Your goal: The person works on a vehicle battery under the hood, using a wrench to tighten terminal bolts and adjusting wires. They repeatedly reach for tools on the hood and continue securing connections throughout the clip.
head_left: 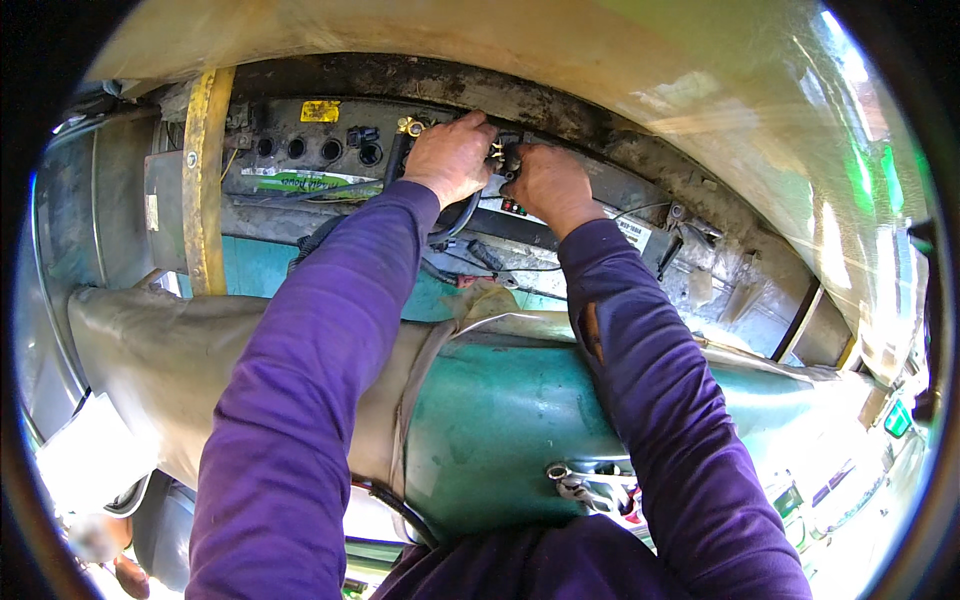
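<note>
Brass fitting: a small metal fitting [496, 152] shows in the narrow gap between two bare hands, on a grimy dark panel [275, 122] under a curved, glossy overhang [560, 45].
Slip risk: the hands work so close together that, in my judgement, either could slip off the small parts and scrape knuckles on the panel.
Cable risk: a thick black cable [471, 213] bends beneath the left hand; if pulled sideways, it could strain whatever it joins.
Sleeve risk: the right purple sleeve [660, 360] has a tear near the elbow, which might catch on an edge.
Wrench risk: metal wrenches [570, 484] show low, just beside the right forearm; a bump from that arm could knock them loose.
Left fingers: the left hand [448, 157] is curled at the panel, just right of another brass fitting [411, 127]. Its fingertips are hidden, so I cannot tell whether they are clamped on anything.
Right fingers: the right hand [552, 185] bends inward, fingers close together, at a small black part [511, 160]. Whether they grip it or only touch it, I cannot tell.
Below: a teal surface [500, 430], partly covered by a tan sheet [240, 340].
</note>
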{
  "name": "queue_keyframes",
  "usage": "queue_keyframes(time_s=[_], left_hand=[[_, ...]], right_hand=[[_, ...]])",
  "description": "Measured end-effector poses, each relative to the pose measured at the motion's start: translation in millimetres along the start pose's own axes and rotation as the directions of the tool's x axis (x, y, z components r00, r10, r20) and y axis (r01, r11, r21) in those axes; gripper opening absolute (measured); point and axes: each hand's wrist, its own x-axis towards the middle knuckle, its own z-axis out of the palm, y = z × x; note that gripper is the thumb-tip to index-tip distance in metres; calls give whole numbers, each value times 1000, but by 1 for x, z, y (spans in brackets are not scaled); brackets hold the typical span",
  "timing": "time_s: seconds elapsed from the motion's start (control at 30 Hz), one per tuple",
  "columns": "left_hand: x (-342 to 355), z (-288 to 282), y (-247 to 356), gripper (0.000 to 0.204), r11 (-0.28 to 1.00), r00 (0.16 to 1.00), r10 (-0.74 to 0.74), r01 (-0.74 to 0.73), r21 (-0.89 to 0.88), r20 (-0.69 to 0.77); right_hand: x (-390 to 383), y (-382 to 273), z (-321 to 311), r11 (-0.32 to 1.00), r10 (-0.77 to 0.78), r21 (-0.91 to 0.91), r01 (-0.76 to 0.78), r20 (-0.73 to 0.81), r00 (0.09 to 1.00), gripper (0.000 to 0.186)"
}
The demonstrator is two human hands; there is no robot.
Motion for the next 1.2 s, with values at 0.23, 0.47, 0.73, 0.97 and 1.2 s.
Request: queue_keyframes(time_s=[0.23,0.47,0.73,0.97,1.2], left_hand=[[6,-3,-4,34,998,998,62,-62,-3,-10],[8,-2,-4,41,982,989,142,-144,122,29],[9,-9,3,42,966,982,190,-186,178,-7],[4,-20,42,34,908,913,-401,385,167,73],[3,-7,51,50,692,700,-712,712,-118,54]], right_hand=[[-1,-3,-8,1000,-11,-26,11,9,1000,29],[26,9,2,991,-137,-34,133,-352,926,41],[32,21,17,944,-139,230,235,-368,920,29],[42,14,17,907,3,395,144,-349,937,36],[36,18,8,871,-21,465,156,-281,959,34]])
